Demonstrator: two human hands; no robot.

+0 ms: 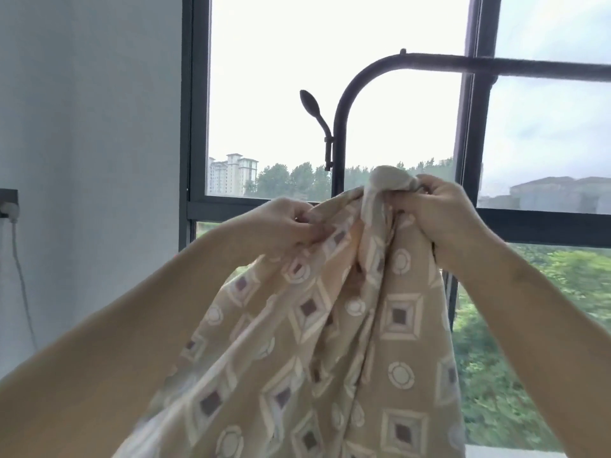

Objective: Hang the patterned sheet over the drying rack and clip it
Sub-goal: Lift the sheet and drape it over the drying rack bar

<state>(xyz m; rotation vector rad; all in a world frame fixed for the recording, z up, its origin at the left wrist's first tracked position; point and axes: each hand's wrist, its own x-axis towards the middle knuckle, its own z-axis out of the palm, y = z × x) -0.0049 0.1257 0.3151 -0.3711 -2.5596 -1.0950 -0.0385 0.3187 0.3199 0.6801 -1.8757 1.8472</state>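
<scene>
While aloft, sheet (330, 325) beneath left hand (291, 223), right hand (446, 209).

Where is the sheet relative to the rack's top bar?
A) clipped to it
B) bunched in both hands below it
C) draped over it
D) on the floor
B: the left hand and right hand grip the bunched sheet, while the rack above shows a bare bar.

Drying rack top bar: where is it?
Head view, upper right: the top bar crosses the window, above the patterned sheet gripped by the left hand and right hand.
</scene>
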